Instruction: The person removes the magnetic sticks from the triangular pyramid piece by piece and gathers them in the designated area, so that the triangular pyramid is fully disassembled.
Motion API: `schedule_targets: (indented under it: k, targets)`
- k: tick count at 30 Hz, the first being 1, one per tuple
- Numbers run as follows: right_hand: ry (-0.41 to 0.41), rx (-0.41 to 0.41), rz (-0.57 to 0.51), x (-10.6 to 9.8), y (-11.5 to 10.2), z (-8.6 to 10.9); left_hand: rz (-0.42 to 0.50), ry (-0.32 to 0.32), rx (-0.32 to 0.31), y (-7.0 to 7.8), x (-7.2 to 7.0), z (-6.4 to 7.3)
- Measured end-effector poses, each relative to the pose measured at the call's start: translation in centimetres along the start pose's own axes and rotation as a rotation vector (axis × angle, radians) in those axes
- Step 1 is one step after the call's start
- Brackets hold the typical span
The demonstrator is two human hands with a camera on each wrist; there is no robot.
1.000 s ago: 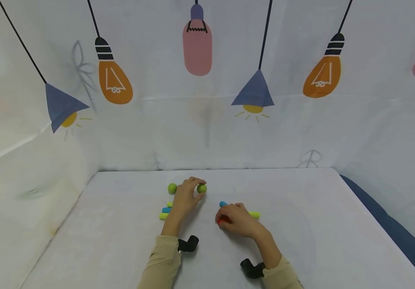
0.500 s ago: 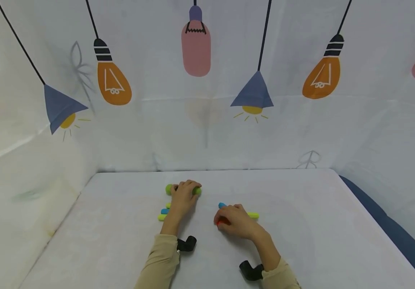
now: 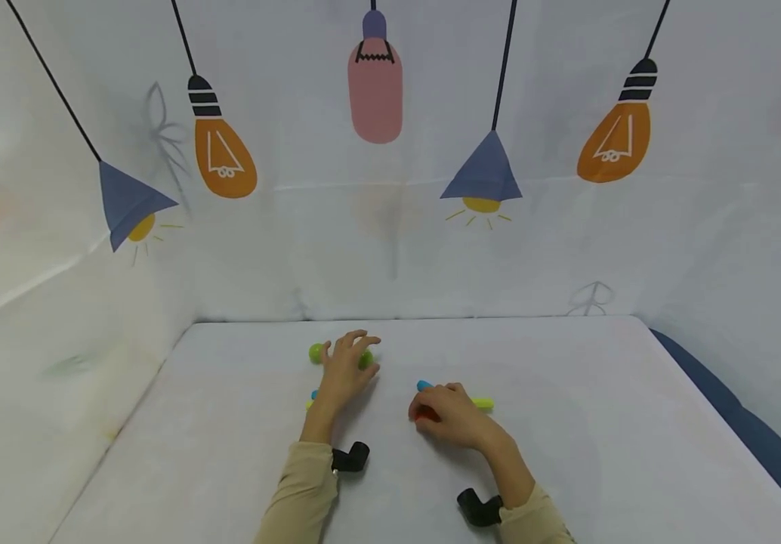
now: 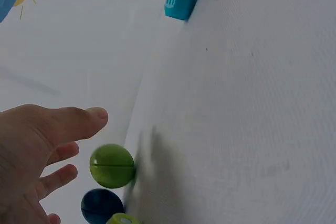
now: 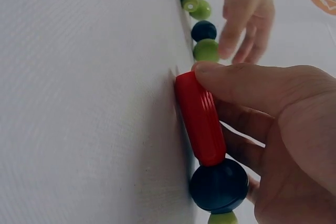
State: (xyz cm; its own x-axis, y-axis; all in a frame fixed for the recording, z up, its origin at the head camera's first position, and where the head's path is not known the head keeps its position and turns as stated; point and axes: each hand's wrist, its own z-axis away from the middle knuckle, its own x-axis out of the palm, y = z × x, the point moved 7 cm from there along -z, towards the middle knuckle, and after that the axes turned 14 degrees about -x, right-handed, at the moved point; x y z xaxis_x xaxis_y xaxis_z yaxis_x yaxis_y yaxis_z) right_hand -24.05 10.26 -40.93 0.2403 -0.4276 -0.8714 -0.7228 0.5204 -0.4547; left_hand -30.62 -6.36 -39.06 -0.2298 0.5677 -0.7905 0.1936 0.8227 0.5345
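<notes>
At ten o'clock from right hand (image 3: pixel 455 415), left hand (image 3: pixel 346 372) spreads loose fingers by green ball (image 4: pixel 112 166). Right pinches red stick (image 5: pixel 201 119).

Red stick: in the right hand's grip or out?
In. Right wrist view: the right hand holds the red stick, thumb at one end, fingers behind it.

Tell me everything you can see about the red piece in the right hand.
The red piece is a short, rounded bar that looks like plastic, with fine grooves running lengthwise. The right hand grips it just above or against the white tabletop; contact there is unclear. One end meets a dark blue ball, though whether they are joined I cannot tell. In the head view, the hand mostly hides it.
</notes>
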Motion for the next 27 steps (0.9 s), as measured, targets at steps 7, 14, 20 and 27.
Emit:
schedule_targets:
  k: [7,14,20,27]
  targets:
    - [0.000,-0.029,-0.023,-0.1,-0.4,-0.1,0.111,-0.307,0.192,3.1,2.5,1.4]
    - [0.033,-0.093,-0.061,-0.2,-0.9,-0.1,0.091,-0.538,0.316,3.7,5.2,3.4]
    - [0.180,-0.077,-0.006,-0.8,-0.9,-0.4,0.055,-0.466,0.267,3.8,4.9,3.6]
    - [0.298,0.266,0.080,-1.8,0.3,0.3,0.036,-0.460,0.160,3.3,4.8,3.5]
